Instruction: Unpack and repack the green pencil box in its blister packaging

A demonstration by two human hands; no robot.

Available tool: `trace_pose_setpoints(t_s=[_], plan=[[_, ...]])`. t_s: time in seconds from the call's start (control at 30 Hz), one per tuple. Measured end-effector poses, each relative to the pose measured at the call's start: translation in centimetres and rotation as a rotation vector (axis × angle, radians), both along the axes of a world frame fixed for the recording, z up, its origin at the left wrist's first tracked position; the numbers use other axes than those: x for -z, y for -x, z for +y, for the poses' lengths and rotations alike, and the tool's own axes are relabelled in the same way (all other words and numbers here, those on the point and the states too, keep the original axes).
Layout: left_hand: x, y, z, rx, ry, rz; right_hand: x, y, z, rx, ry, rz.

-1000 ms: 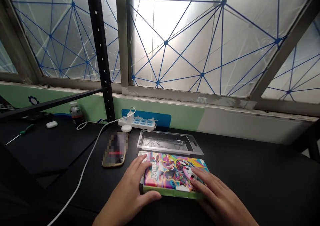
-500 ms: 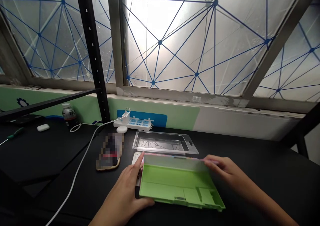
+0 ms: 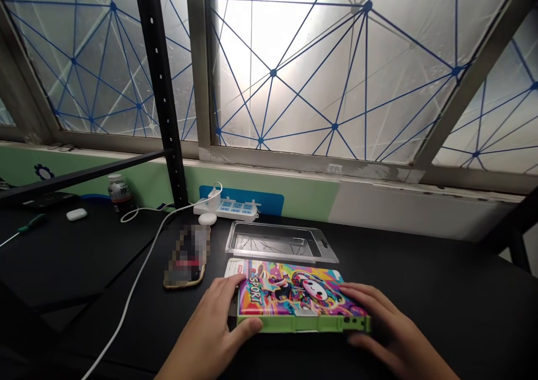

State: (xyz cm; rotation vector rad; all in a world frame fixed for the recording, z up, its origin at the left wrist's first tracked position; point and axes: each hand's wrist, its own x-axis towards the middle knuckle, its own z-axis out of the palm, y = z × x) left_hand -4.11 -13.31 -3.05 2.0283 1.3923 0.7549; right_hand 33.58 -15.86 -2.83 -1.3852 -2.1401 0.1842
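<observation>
A flat green case [image 3: 300, 323] with a bright cartoon lid marked SPORT lies closed on the black table [image 3: 441, 296] in front of me. My left hand [image 3: 214, 329] grips its left end, thumb along the front edge and fingers on the far corner. At the case's right end my right hand [image 3: 386, 329] curls round the corner, fingers on the lid and thumb underneath the front edge. A white card [image 3: 232, 267] peeks out from under the case at its far left corner.
Behind the case lies a clear plastic blister tray [image 3: 279, 241]. A phone [image 3: 187, 256] lies to the left, beside a white cable [image 3: 138, 279] running to a power strip [image 3: 229, 207]. Farther left are a bottle [image 3: 119, 192], an earbud case [image 3: 76, 214] and a screwdriver [image 3: 25, 228].
Half a second ago the lid stood raised, showing the green inside; now it is down and the case is closed, with both hands back on its ends.
</observation>
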Motion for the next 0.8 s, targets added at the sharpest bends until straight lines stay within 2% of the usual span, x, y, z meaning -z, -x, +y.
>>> trace_pose_setpoints(t_s=[0.1,0.2,0.27,0.33,0.4,0.5,0.63,0.73,0.8], plan=[[0.0,0.0,0.1,0.019,-0.055,0.01,-0.4,0.7,0.5,0.114,-0.002,0.05],[-0.3,-0.3,0.2,0.03,-0.069,0.061,-0.8,1.1,1.6,0.258,0.123,0.099],[-0.4,-0.5,0.3,0.02,-0.06,0.082,-1.0,1.3,2.3,0.297,0.169,0.049],[-0.2,-0.7,0.4,-0.022,-0.058,0.077,-1.3,1.5,3.0,0.272,0.129,-0.061],[0.1,-0.7,0.4,-0.061,-0.056,0.057,-1.8,2.0,3.4,0.225,0.019,-0.19],[0.6,-0.5,0.3,-0.037,-0.038,0.028,-3.0,4.0,3.7,0.155,-0.115,-0.322],[0.7,-0.3,0.1,-0.001,-0.025,-0.007,-3.9,8.8,4.1,0.035,-0.058,-0.353],[0.4,-0.3,0.2,0.003,-0.005,-0.04,-3.4,11.7,4.8,0.03,-0.017,-0.37],[0.3,-0.3,0.3,0.013,0.014,-0.062,-2.8,12.6,5.2,0.039,-0.017,-0.366]])
